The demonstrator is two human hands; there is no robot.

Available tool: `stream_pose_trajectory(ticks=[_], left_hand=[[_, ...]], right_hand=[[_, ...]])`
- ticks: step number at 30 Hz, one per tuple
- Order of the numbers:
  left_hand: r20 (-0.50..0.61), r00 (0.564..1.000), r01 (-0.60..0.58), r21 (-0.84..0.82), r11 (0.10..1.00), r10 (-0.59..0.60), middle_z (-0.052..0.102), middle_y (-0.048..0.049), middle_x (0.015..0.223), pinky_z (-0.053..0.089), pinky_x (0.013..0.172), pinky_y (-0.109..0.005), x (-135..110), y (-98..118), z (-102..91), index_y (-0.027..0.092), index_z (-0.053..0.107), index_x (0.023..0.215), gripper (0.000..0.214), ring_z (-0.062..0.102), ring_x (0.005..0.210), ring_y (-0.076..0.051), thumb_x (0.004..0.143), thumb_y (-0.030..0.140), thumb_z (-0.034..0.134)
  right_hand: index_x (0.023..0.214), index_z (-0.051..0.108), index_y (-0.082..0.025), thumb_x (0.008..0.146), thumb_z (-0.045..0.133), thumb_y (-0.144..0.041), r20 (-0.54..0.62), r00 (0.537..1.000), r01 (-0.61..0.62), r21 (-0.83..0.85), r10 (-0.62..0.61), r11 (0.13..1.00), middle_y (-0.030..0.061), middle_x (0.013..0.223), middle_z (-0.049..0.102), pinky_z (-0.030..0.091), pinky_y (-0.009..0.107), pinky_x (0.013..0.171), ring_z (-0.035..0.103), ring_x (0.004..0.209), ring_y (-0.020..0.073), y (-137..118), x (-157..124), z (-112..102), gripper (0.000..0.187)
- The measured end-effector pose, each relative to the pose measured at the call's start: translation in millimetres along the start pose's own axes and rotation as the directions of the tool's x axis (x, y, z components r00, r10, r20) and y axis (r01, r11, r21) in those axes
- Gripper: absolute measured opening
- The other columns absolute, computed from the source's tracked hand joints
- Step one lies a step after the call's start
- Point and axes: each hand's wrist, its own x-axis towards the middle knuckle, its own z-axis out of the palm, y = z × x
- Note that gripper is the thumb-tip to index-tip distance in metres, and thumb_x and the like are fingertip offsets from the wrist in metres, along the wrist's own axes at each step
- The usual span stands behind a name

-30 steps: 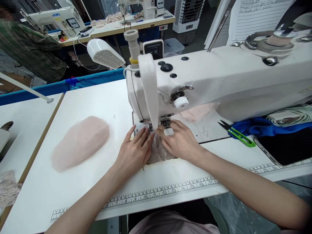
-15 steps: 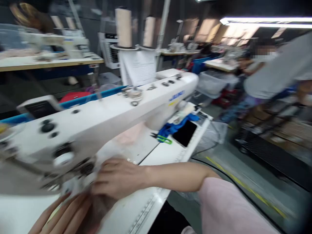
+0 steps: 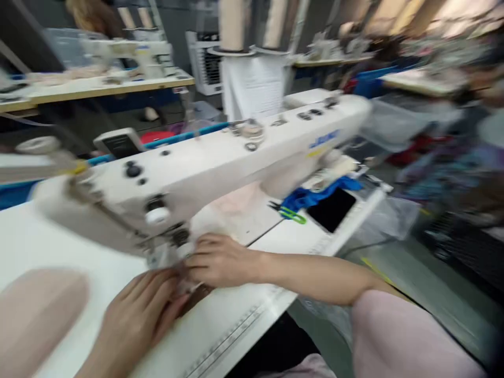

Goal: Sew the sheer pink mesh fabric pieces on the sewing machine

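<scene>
A white sewing machine with blue lettering stretches diagonally across the table. My left hand is at the needle end, its fingers bent together over the near edge of a pale, sheer fabric. Right beside it my right hand is closed on the same fabric, close to the presser foot area, with fingers curled. The needle and the fabric edge are mostly hidden by the hands and blur. More light pink cloth lies under the machine arm.
Green-handled thread snips, a blue cloth and a black phone-like slab lie right of the machine. Two thread cones stand behind it, above hanging papers. A pale pink piece is at the left.
The view has swung left, so the machine appears further right. My left hand has drawn its fingers in, closer to my right hand. More of the table's left side shows.
</scene>
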Motion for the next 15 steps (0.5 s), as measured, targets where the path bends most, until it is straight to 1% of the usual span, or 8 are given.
stream_pose_trajectory(ticks=[1,2,4,6,9,11,13,15], left_hand=[[0.059,0.998,0.033,0.049,0.998,-0.036,0.070,-0.0075,0.092,0.050,0.076,-0.035,-1.0,3.3,-4.0,0.018,0.064,0.095,0.017,0.064,0.083,-0.021,0.089,0.032,0.058],[0.107,0.993,0.039,0.076,0.996,-0.047,0.070,-0.0089,0.096,0.050,0.079,-0.036,-0.6,5.1,-5.5,0.016,0.064,0.100,0.021,0.064,0.086,-0.023,0.087,0.032,0.060],[0.173,0.982,0.052,0.110,0.993,-0.070,0.069,-0.0120,0.107,0.052,0.080,-0.037,1.5,5.3,-4.2,0.013,0.061,0.115,0.031,0.064,0.093,-0.024,0.088,0.028,0.055],[0.187,0.974,0.097,0.166,0.981,-0.127,0.068,-0.0137,0.109,0.054,0.079,-0.038,2.9,4.1,-1.7,0.011,0.059,0.120,0.033,0.064,0.095,-0.025,0.090,0.023,0.050],[0.184,0.970,0.120,0.205,0.971,-0.159,0.069,-0.0138,0.109,0.056,0.076,-0.039,3.3,4.8,-0.7,0.010,0.061,0.118,0.031,0.065,0.091,-0.024,0.091,0.018,0.047],[0.177,0.972,0.117,0.194,0.974,-0.152,0.069,-0.0133,0.113,0.056,0.083,-0.040,2.4,5.6,-0.8,0.012,0.063,0.117,0.030,0.065,0.098,-0.025,0.091,0.017,0.048],[0.175,0.975,0.105,0.175,0.979,-0.136,0.068,-0.0128,0.118,0.054,0.092,-0.042,0.5,5.4,-0.2,0.012,0.063,0.119,0.032,0.063,0.110,-0.026,0.091,0.016,0.048],[0.180,0.976,0.094,0.166,0.982,-0.124,0.067,-0.0127,0.121,0.051,0.099,-0.043,-2.0,4.4,1.2,0.012,0.061,0.123,0.034,0.060,0.117,-0.025,0.092,0.015,0.047]], right_hand=[[0.077,0.066,-0.021,0.096,0.045,-0.014,-0.038,0.999,-0.009,0.012,0.009,1.000,-0.0008,0.093,0.072,0.041,0.029,0.091,0.061,0.085,0.0114,-0.5,0.3,2.2,0.029],[0.073,0.065,-0.020,0.094,0.047,-0.013,-0.085,0.996,-0.010,0.028,0.013,1.000,-0.0004,0.087,0.072,0.042,0.029,0.090,0.061,0.081,0.0110,-0.6,0.7,3.5,0.028],[0.075,0.066,-0.019,0.093,0.049,-0.011,-0.163,0.985,-0.044,0.053,0.052,0.998,0.0002,0.082,0.072,0.042,0.030,0.090,0.061,0.076,0.0107,-0.7,1.5,4.1,0.025],[0.078,0.067,-0.019,0.092,0.051,-0.009,-0.192,0.980,-0.037,0.085,0.053,0.996,0.0000,0.082,0.073,0.044,0.030,0.088,0.062,0.077,0.0109,-1.6,2.1,2.9,0.024],[0.079,0.069,-0.020,0.090,0.053,-0.009,-0.213,0.975,-0.033,0.117,0.057,0.993,-0.0007,0.087,0.074,0.046,0.031,0.091,0.065,0.085,0.0124,-4.0,3.0,1.0,0.022],[0.080,0.069,-0.019,0.090,0.053,-0.009,-0.215,0.975,-0.031,0.131,0.060,0.991,-0.0006,0.088,0.075,0.047,0.032,0.092,0.067,0.088,0.0131,-5.3,3.3,0.8,0.022],[0.082,0.070,-0.019,0.091,0.053,-0.009,-0.203,0.978,-0.029,0.138,0.057,0.990,-0.0002,0.088,0.075,0.049,0.032,0.092,0.068,0.089,0.0131,-5.9,2.9,1.3,0.022],[0.083,0.070,-0.019,0.092,0.052,-0.009,-0.196,0.979,-0.026,0.137,0.053,0.990,-0.0001,0.089,0.076,0.050,0.032,0.092,0.068,0.089,0.0130,-5.9,2.2,2.1,0.023]])
